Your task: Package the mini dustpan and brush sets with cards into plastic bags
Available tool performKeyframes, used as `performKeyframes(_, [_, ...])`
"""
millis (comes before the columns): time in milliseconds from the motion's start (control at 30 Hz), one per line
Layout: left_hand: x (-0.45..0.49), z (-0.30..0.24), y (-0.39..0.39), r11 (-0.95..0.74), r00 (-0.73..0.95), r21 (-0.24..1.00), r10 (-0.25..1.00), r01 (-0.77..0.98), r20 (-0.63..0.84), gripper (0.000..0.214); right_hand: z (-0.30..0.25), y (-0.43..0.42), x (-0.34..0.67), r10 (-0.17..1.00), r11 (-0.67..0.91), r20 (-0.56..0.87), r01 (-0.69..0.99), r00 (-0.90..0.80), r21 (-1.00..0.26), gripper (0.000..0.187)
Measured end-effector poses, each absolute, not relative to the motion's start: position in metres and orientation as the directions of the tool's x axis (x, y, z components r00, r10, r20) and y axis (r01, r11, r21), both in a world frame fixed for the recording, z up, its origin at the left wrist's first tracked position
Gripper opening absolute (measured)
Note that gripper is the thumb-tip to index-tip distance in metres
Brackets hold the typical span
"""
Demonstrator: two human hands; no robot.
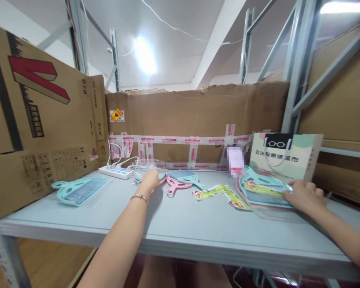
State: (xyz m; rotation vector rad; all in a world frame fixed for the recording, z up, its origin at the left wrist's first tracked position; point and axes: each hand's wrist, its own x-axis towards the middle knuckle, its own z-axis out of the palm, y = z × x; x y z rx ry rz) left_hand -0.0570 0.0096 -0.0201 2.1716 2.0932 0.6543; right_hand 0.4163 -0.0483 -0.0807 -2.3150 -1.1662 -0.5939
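My left hand reaches to the back middle of the table, fingers closed over a turquoise and pink dustpan in clear film; its fingertips are partly hidden. On the right, my right hand grips the edge of a clear-bagged dustpan set, turquoise over pink, with a yellow-green card on top. Between the hands lie a pink dustpan, a turquoise dustpan and loose yellow-green cards. Another turquoise dustpan with a brush lies at the left on clear film.
A white power strip with plugged cables sits at the back left. Large cardboard boxes wall the back and left. A printed paper bag stands at the back right, near metal shelf posts. The grey table's front edge runs before me.
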Motion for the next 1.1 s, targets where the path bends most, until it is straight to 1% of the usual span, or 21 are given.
performKeyframes(33, [-0.057,-0.019,0.008,-0.073,-0.001,0.295,0.970,0.953,0.243,0.010,-0.079,-0.049,0.409,0.608,-0.528,0.595,0.827,0.527,-0.193,0.036])
performKeyframes(100, [-0.057,-0.016,0.006,-0.072,0.010,0.242,0.969,0.968,0.248,0.008,-0.071,-0.050,0.393,0.590,-0.504,0.625,0.838,0.510,-0.207,0.040])
performKeyframes(167, [-0.058,-0.012,0.003,-0.080,0.020,0.163,0.940,0.983,0.341,0.006,-0.057,-0.049,0.375,0.569,-0.432,0.686,0.875,0.453,-0.219,0.041])
performKeyframes(267, [-0.061,-0.005,-0.003,-0.053,0.025,0.034,0.832,0.998,0.555,0.014,-0.029,-0.038,0.338,0.552,-0.218,0.772,0.948,0.316,-0.232,0.036])
performKeyframes(333, [-0.063,0.000,-0.007,-0.070,0.053,0.002,0.772,0.998,0.634,0.019,-0.013,-0.025,0.307,0.596,0.017,0.786,0.976,0.164,-0.216,0.030])
performKeyframes(400, [-0.062,0.005,-0.011,-0.166,0.124,0.001,0.740,0.986,0.661,0.022,-0.003,-0.010,0.273,0.656,0.221,0.746,0.915,0.118,-0.338,0.021])
performKeyframes(467, [-0.060,0.008,-0.013,-0.308,0.227,0.008,0.716,0.951,0.660,0.028,0.000,0.004,0.238,0.747,0.340,0.653,0.775,0.122,-0.533,0.015])
performKeyframes(500, [-0.058,0.009,-0.013,-0.376,0.276,0.014,0.705,0.927,0.653,0.030,-0.001,0.009,0.222,0.804,0.338,0.577,0.685,0.147,-0.646,0.014])
performKeyframes(567, [-0.055,0.009,-0.013,-0.491,0.358,0.036,0.683,0.870,0.636,0.030,-0.006,0.015,0.194,0.915,0.251,0.362,0.453,0.178,-0.855,0.020])
performKeyframes(633, [-0.053,0.008,-0.012,-0.575,0.415,0.067,0.660,0.815,0.627,0.029,-0.012,0.015,0.177,0.985,0.098,0.122,0.188,0.120,-0.977,0.027])
performKeyframes(700, [-0.052,0.007,-0.011,-0.634,0.453,0.096,0.642,0.768,0.618,0.028,-0.016,0.010,0.171,0.998,-0.038,-0.036,-0.040,-0.045,-0.998,0.028])
performKeyframes(733, [-0.052,0.007,-0.011,-0.652,0.463,0.109,0.637,0.751,0.617,0.028,-0.017,0.007,0.171,0.989,-0.078,-0.061,-0.125,-0.134,-0.989,0.025])
performKeyframes(800, [-0.050,0.007,-0.011,-0.668,0.454,0.131,0.623,0.733,0.637,0.027,-0.018,0.001,0.174,0.973,-0.086,-0.024,-0.264,-0.229,-0.961,0.018])
performKeyframes(833, [-0.049,0.007,-0.012,-0.668,0.429,0.147,0.614,0.730,0.662,0.026,-0.019,-0.001,0.176,0.976,-0.057,0.014,-0.320,-0.218,-0.946,0.017])
performKeyframes(900, [-0.045,0.006,-0.012,-0.649,0.319,0.215,0.601,0.730,0.733,0.023,-0.021,-0.004,0.176,0.991,0.033,0.084,-0.406,-0.108,-0.913,0.023])
performKeyframes(933, [-0.042,0.004,-0.011,-0.631,0.231,0.282,0.605,0.723,0.762,0.026,-0.022,-0.005,0.174,0.993,0.079,0.111,-0.431,-0.049,-0.899,0.025])
performKeyframes(967, [-0.039,0.003,-0.010,-0.608,0.126,0.379,0.625,0.698,0.770,0.036,-0.024,-0.006,0.171,0.991,0.120,0.137,-0.444,-0.005,-0.888,0.028])
performKeyframes(1000, [-0.036,0.001,-0.009,-0.576,0.021,0.505,0.672,0.643,0.740,0.047,-0.026,-0.007,0.166,0.987,0.150,0.161,-0.446,0.014,-0.883,0.030])
performKeyframes(1033, [-0.033,-0.002,-0.008,-0.537,-0.054,0.641,0.742,0.548,0.668,0.056,-0.027,-0.008,0.162,0.982,0.170,0.186,-0.439,0.007,-0.882,0.032])
performKeyframes(1067, [-0.030,-0.004,-0.007,-0.487,-0.075,0.766,0.822,0.419,0.564,0.059,-0.028,-0.009,0.157,0.978,0.180,0.209,-0.424,-0.022,-0.888,0.034])
performKeyframes(1100, [-0.027,-0.007,-0.006,-0.425,-0.040,0.863,0.891,0.273,0.452,0.058,-0.029,-0.010,0.154,0.971,0.182,0.228,-0.398,-0.069,-0.899,0.036])
